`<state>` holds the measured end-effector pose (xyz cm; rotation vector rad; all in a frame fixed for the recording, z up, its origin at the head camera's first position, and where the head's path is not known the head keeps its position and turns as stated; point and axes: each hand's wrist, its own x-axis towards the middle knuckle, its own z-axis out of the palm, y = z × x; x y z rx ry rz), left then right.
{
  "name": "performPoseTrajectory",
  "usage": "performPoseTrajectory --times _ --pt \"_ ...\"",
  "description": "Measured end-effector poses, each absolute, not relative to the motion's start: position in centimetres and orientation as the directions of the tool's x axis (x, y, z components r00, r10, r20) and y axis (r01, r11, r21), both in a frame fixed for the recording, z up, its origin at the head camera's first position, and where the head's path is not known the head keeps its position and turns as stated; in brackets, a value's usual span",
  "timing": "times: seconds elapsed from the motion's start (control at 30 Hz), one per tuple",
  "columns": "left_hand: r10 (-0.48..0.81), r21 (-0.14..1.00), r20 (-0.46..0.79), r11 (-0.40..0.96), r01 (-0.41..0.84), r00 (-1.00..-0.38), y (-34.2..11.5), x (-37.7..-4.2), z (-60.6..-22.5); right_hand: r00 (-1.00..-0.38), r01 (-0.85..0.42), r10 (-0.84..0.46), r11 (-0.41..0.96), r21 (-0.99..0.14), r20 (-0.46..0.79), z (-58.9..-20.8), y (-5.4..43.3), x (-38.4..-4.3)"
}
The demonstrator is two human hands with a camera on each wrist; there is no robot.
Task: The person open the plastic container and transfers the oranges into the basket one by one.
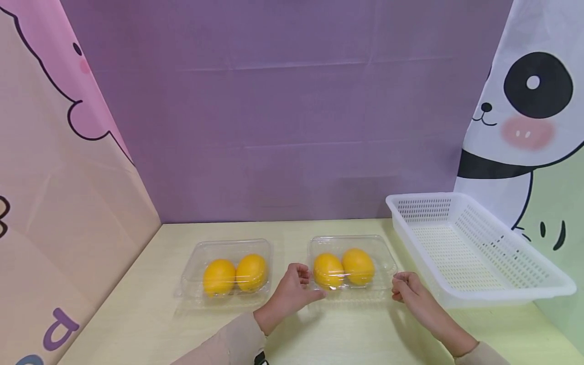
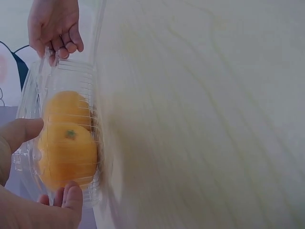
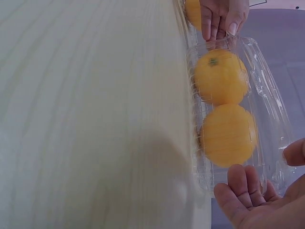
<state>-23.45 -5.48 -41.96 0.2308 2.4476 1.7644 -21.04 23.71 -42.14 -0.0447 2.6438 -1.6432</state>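
A clear plastic clamshell box (image 1: 347,294) lies on the table with two oranges (image 1: 358,266) inside, its lid down over them. At its left end my left hand (image 1: 294,290) holds the side, thumb at the near corner and fingers farther back. My right hand (image 1: 412,291) holds the right end near the front corner, fingers bent. The right wrist view shows the left hand (image 3: 224,16) at the far end of the box and the right hand (image 3: 262,202) at the near end. Part of the fingertips' contact is blurred by the clear plastic.
Left of the hands sits another clear clamshell box (image 1: 228,248) with two oranges (image 1: 219,277) in it. A white perforated plastic basket (image 1: 506,296) stands on the right, close beside the right hand. A purple cloth backdrop (image 1: 274,126) borders the table's (image 1: 137,324) far edge.
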Motion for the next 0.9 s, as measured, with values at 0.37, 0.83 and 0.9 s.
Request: performPoseTrajectory --times 0.37,0.83,0.9 --pt "0.179 0.959 -0.045 0.283 0.008 -0.983 -5.42 -23.74 -42.01 -0.999 -0.012 -0.040 0.447 -0.894 -0.007 -42.15 23.74 -21.04" --pt "0.237 0.963 -0.046 0.268 0.020 -0.971 -5.64 -23.48 -42.14 -0.999 -0.010 -0.045 0.450 -0.893 -0.012 -42.17 23.78 -21.03" --pt "0.249 0.964 -0.033 0.263 0.035 -0.968 -5.71 -23.40 -42.19 -0.999 -0.009 -0.042 0.452 -0.892 -0.011 -42.22 23.78 -21.05"
